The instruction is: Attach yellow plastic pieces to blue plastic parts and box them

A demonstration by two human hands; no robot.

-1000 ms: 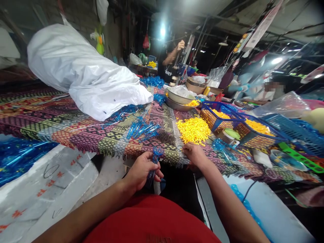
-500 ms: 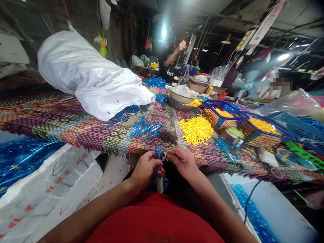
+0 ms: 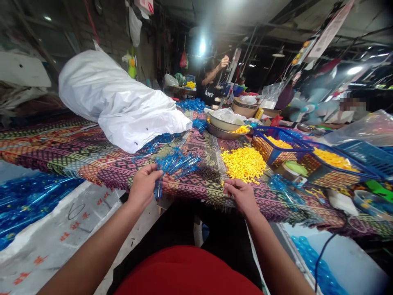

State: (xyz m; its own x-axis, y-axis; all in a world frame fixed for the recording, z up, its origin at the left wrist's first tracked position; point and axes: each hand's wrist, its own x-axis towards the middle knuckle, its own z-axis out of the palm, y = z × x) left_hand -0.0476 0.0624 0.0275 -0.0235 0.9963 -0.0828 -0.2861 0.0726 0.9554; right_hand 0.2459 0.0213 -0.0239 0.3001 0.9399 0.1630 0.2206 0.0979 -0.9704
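My left hand (image 3: pixel 144 184) is closed around a blue see-through plastic piece (image 3: pixel 158 189), which hangs down from the fingers at the table's front edge. Just beyond it lie more blue plastic pieces (image 3: pixel 181 163) in a loose heap. My right hand (image 3: pixel 242 196) is pinched above the cloth, with a bit of a small yellow plastic piece (image 3: pixel 223 183) showing at the fingertips. A pile of yellow plastic pieces (image 3: pixel 245 163) lies right behind that hand. Between the two heaps is a small mound of dark, tiny parts (image 3: pixel 209 173).
A patterned cloth (image 3: pixel 101 172) covers the table. A big white sack (image 3: pixel 123 96) lies at the left. Stacked bowls (image 3: pixel 225 130) and blue baskets (image 3: pixel 273 153) of yellow pieces stand behind and right. White boxes with blue plastic flank my legs. Another person (image 3: pixel 210 88) sits at the back.
My hands have moved apart: the left to the left with the blue piece, the right to the right beside the yellow pile. The camera view has shifted slightly.
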